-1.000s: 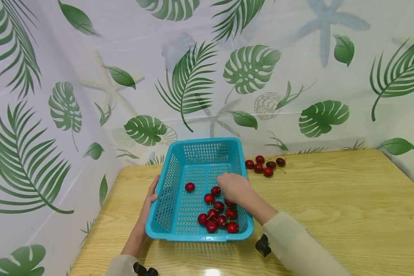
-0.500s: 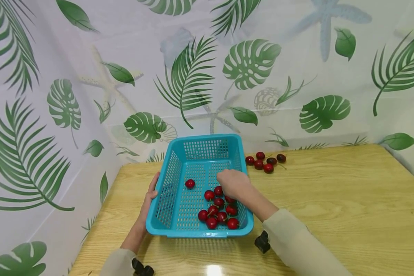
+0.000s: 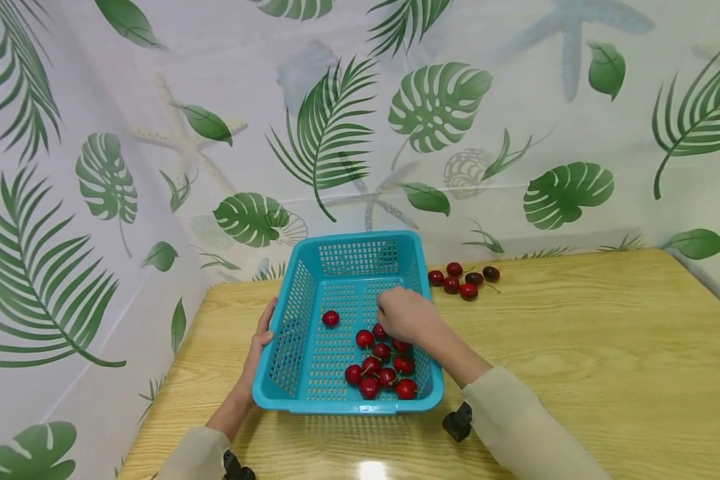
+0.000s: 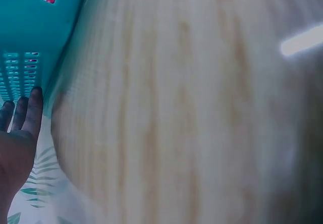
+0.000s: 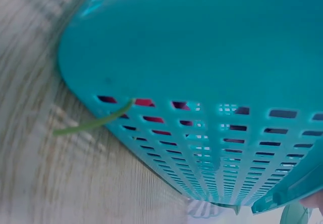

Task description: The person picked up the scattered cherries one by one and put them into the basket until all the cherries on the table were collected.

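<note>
A blue plastic basket [image 3: 351,405] with perforated walls stands on the table. My left hand [image 3: 258,347] lies along its left side, thumb by the rim. In the left wrist view, its straight fingers [image 4: 33,114] reach up to the holed wall. My right hand [image 3: 409,317] reaches over the right wall into the basket, fingers bent down. A red cherry [image 3: 379,330] sits right below it; its fingertips are hidden, so I cannot tell whether they pinch anything. Several cherries [image 3: 370,366] cluster in the near right of the basket. A lone cherry [image 3: 331,319] lies farther left.
Several loose cherries [image 3: 468,291], some dark, lie on the wooden table [image 3: 588,333] right of the basket's far corner. A leaf-printed cloth [image 3: 336,133] hangs behind and to the left. In the right wrist view, a green stem [image 5: 93,124] pokes out through the basket wall.
The head view has tilted slightly down. The cherry below my right hand has shifted slightly toward the right and nearer. Both hands have stayed nearly in place.
</note>
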Demonstrator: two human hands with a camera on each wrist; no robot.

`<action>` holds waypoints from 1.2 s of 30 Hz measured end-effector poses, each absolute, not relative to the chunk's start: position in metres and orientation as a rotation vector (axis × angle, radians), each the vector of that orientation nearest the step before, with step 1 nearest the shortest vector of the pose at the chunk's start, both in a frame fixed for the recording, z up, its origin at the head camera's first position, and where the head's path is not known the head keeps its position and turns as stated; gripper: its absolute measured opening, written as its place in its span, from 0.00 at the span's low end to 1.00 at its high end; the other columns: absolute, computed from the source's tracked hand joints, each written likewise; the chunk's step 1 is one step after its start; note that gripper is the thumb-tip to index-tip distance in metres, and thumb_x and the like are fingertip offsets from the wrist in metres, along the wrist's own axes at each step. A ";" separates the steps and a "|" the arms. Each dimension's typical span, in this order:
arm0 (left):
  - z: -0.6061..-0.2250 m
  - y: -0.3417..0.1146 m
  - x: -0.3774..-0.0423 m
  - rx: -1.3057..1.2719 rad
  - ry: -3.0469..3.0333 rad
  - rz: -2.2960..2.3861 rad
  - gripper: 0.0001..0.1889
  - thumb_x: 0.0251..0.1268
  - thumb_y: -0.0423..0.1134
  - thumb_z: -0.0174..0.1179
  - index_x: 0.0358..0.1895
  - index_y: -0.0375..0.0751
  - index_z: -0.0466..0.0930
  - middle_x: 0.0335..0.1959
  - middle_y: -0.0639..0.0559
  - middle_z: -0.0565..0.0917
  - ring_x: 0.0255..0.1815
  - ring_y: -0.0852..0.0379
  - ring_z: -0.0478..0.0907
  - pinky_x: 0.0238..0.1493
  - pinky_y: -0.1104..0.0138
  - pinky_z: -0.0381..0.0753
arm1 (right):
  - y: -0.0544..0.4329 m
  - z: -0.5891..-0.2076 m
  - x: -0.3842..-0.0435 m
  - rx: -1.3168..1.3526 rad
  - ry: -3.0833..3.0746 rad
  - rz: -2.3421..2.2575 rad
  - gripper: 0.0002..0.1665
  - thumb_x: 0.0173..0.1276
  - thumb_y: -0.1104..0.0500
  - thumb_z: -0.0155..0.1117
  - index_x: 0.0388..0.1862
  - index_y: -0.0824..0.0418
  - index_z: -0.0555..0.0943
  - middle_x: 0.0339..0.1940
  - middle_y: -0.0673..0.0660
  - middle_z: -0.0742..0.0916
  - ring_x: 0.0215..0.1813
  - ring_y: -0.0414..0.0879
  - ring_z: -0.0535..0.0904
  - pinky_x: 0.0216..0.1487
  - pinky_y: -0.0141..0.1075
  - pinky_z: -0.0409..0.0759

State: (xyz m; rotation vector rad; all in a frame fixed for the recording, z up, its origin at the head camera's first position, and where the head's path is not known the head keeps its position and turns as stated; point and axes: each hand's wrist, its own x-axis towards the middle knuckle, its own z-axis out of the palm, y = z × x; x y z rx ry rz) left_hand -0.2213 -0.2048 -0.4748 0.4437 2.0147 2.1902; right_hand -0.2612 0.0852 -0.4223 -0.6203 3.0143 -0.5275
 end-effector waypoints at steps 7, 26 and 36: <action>-0.474 -0.205 -0.222 0.434 2.001 2.194 0.35 0.71 0.42 0.26 0.81 0.50 0.32 0.82 0.44 0.38 0.77 0.37 0.44 0.63 0.56 0.62 | 0.094 -0.421 -0.258 -0.715 3.092 -1.155 0.08 0.68 0.65 0.57 0.34 0.63 0.84 0.23 0.52 0.83 0.24 0.42 0.74 0.29 0.34 0.76; -0.473 -0.207 -0.219 0.343 2.019 2.161 0.35 0.71 0.42 0.26 0.81 0.53 0.33 0.82 0.45 0.37 0.79 0.38 0.41 0.68 0.49 0.55 | 0.207 -0.440 -0.266 0.280 2.969 -1.907 0.17 0.69 0.60 0.52 0.47 0.67 0.84 0.36 0.60 0.84 0.32 0.43 0.75 0.31 0.29 0.72; -0.471 -0.205 -0.218 0.388 2.024 2.144 0.35 0.71 0.42 0.24 0.81 0.54 0.31 0.82 0.48 0.36 0.80 0.39 0.39 0.70 0.45 0.50 | 0.266 -0.464 -0.262 0.299 3.065 -1.539 0.20 0.70 0.61 0.51 0.51 0.73 0.81 0.43 0.69 0.83 0.45 0.61 0.78 0.41 0.46 0.74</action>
